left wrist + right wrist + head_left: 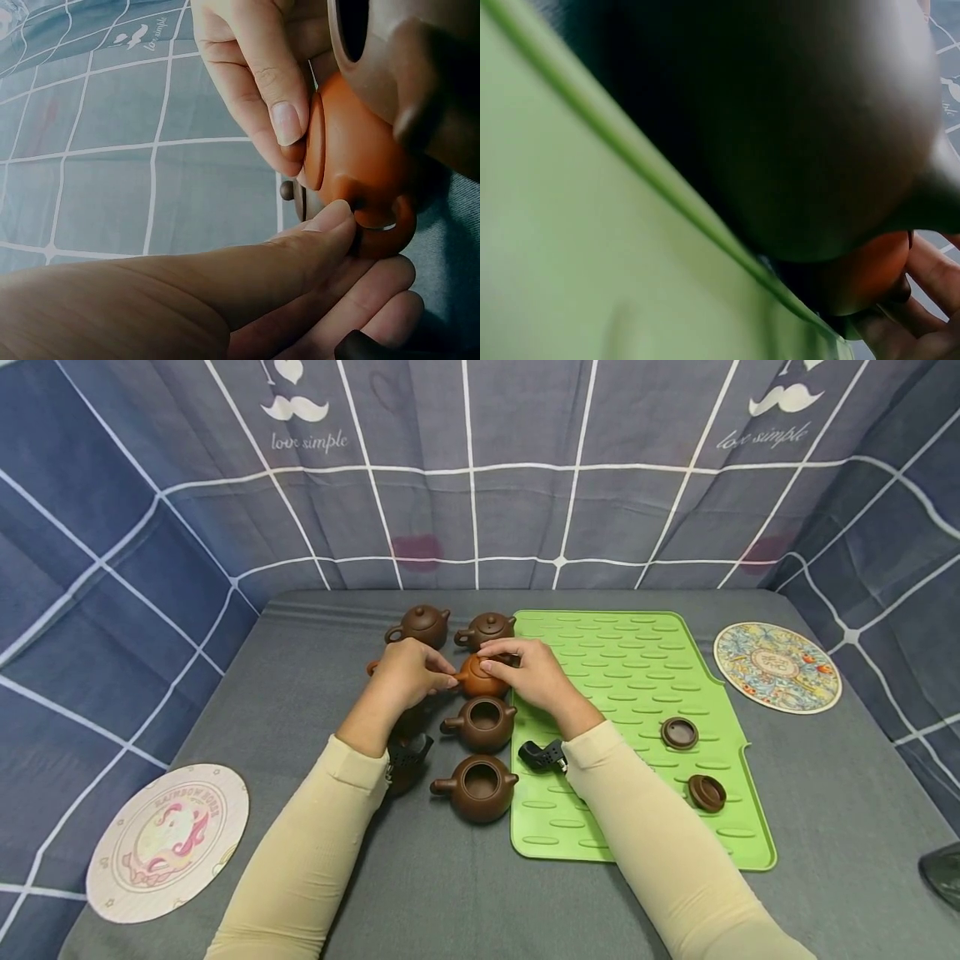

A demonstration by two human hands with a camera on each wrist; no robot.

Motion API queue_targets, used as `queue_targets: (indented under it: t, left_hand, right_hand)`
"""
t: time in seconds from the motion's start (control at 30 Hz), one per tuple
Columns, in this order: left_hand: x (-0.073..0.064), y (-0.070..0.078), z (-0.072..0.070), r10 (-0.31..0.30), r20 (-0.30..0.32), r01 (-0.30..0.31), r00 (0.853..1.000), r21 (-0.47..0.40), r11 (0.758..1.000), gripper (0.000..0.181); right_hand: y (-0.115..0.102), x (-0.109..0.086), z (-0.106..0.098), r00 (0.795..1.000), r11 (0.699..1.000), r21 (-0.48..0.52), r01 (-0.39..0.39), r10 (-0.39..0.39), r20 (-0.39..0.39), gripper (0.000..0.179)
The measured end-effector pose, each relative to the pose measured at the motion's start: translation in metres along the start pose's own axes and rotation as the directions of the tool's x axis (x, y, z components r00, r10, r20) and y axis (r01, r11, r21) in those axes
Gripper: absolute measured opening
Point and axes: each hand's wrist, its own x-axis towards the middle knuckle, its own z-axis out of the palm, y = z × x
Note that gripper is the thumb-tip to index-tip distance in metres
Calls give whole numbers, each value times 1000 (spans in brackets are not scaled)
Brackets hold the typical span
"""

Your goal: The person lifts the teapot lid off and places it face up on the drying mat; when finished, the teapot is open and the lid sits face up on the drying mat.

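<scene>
An orange clay teapot [487, 683] stands between the hands in the middle of a group of brown teapots. My left hand [408, 677] pinches its handle [390, 232] between thumb and fingers. With thumb and fingertips, my right hand [531, 677] grips the knob of the orange lid [316, 154], which sits at the pot's mouth. Nearer to me are two lidless brown teapots, one [485, 724] just in front of the orange pot and another [480, 789] closer still. In the right wrist view, a brown teapot [817, 135] hides much of the orange one.
Two brown teapots with lids [422, 625] [489, 627] stand behind. Others are partly hidden by the left arm. A green ridged mat [600, 693] at right bears two loose brown lids [679, 733] [707, 793]. Round placemats lie at left [168, 843] and right [777, 667].
</scene>
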Motion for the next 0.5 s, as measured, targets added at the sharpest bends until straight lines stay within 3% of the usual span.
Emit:
queue_targets:
  t: [0.5]
  left_hand:
    - [0, 0, -1, -14, 1, 14, 1000, -6, 1000, 10]
  right_hand:
    - [-3, -1, 0, 1000, 999, 49, -5, 6, -6, 20]
